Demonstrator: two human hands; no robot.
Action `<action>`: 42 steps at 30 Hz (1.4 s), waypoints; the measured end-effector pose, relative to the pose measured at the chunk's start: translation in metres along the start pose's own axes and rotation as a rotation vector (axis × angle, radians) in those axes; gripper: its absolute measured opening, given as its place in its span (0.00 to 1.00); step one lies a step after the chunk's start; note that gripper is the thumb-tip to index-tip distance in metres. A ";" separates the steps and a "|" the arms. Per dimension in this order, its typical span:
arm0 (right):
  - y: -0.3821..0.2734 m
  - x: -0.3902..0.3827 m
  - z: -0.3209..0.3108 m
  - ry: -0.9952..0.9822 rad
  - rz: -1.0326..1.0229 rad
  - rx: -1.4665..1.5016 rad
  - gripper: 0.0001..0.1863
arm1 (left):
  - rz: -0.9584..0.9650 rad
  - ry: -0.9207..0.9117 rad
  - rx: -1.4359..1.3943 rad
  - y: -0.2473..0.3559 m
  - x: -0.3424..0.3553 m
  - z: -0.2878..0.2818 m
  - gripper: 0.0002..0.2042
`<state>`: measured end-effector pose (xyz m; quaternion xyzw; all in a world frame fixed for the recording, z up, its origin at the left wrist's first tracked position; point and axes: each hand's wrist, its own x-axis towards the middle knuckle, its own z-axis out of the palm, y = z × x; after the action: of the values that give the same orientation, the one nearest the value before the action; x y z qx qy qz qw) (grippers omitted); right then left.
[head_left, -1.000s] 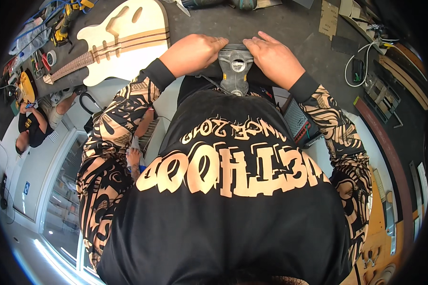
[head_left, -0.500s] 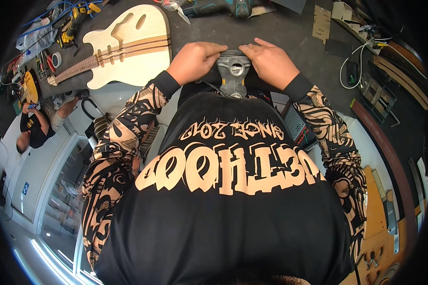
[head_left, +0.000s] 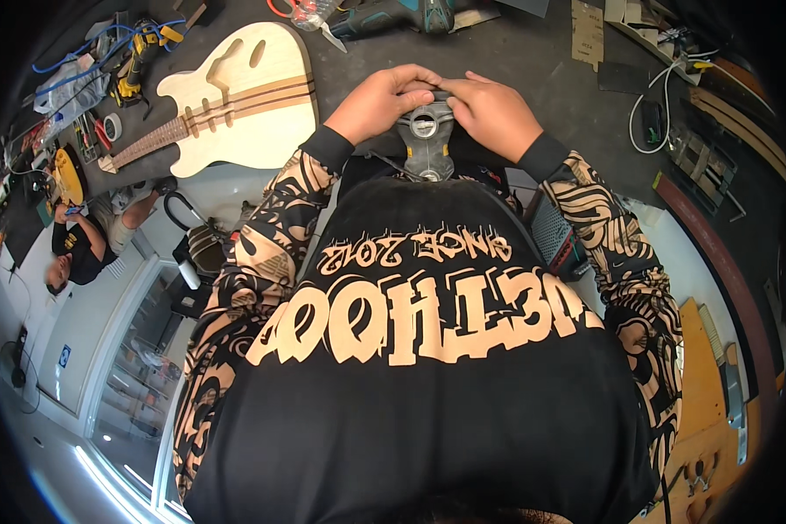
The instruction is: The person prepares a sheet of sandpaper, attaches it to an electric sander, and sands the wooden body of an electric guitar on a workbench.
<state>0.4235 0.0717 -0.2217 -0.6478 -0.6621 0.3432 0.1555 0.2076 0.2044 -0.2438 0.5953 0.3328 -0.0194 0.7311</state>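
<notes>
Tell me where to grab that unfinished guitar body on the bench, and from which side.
Grip the unfinished guitar body at its waist, reaching from the near bench edge. It lies flat, face up, neck pointing left toward the hand tools; the narrowing there probably suits a grasp. Both the left hand and right hand are on the grey metal part.

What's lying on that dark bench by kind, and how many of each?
Unfinished guitar bodies: 1
Grey metal parts held by left hand and right hand: 1
Teal power drills: 1
White cables: 1
Total: 4
</notes>
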 end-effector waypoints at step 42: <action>0.004 -0.052 0.082 0.318 0.387 0.942 0.29 | 0.237 -0.296 0.853 0.046 0.032 -0.021 0.09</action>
<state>0.3789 0.0002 -0.2709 -0.6620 -0.2728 0.5236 0.4617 0.2423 0.2482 -0.2224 0.8676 0.1171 -0.1557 0.4576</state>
